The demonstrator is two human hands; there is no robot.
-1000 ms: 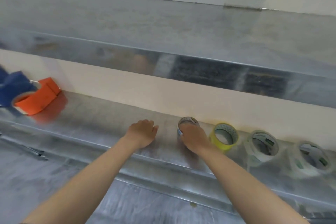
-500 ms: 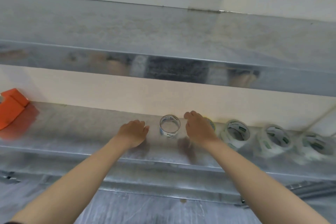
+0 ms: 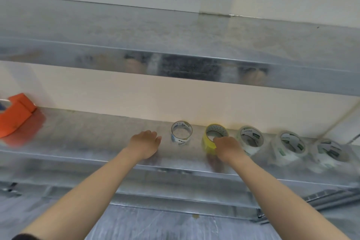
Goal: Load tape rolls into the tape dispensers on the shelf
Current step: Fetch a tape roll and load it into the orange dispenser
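A row of tape rolls lies on the metal shelf (image 3: 87, 134). At its left end is a thin clear roll core (image 3: 181, 135), standing free. My right hand (image 3: 227, 147) grips the front rim of the yellow tape roll (image 3: 213, 138) beside it. Three clear rolls with green labels follow to the right (image 3: 251, 138), (image 3: 291, 145), (image 3: 330, 152). My left hand (image 3: 146, 143) rests palm down on the shelf, just left of the clear core, holding nothing. An orange tape dispenser (image 3: 14, 115) sits at the far left of the shelf, partly cut off by the frame edge.
An upper metal shelf (image 3: 175, 48) overhangs the working shelf and limits headroom. A cream wall (image 3: 136, 99) closes the back. A cord (image 3: 335, 122) runs diagonally at the far right. Metal rails and a grey floor lie below the shelf front.
My right hand left the clear roll core and moved right onto the yellow roll, closing on its rim. My left hand stayed on the shelf. The view shifted, showing the orange dispenser again.
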